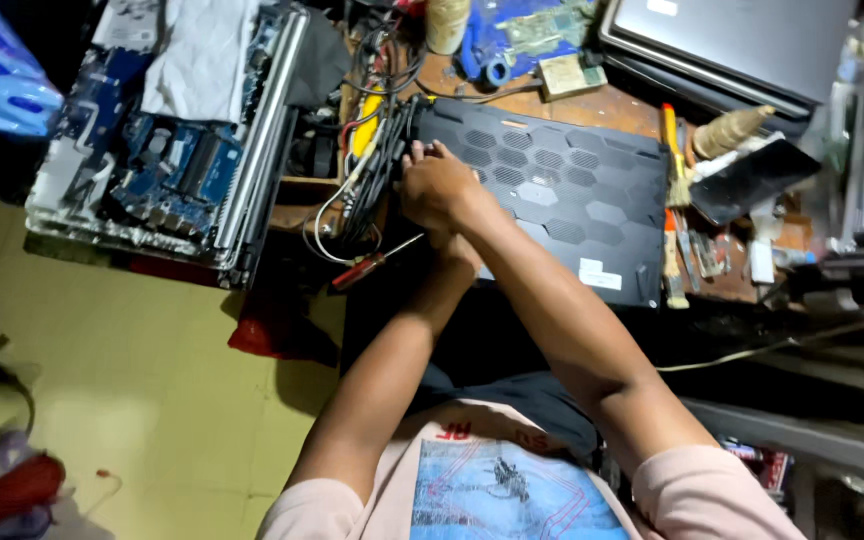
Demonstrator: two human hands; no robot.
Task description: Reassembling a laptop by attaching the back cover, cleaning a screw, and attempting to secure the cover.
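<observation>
Your right hand (439, 187) presses on the left edge of the black laptop base cover (552, 205), lying underside up on the tabletop (592, 105). Your left hand (457, 250), mostly hidden beneath it, appears to close its grip on the red-handled screwdriver (372, 264). Keep the cover steadied and the driver square to the screw, clear of the cable bundle (367, 180) just beside.

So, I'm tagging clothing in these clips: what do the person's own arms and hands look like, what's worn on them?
Both arms are bare from above the elbow down. Short pale pink sleeves cap the shoulders, part of a pale pink T-shirt with a blue printed panel on the chest. The right hand shows no glove, ring or watch. The left hand is mostly hidden under the right forearm, so its fingers cannot be checked.
</observation>
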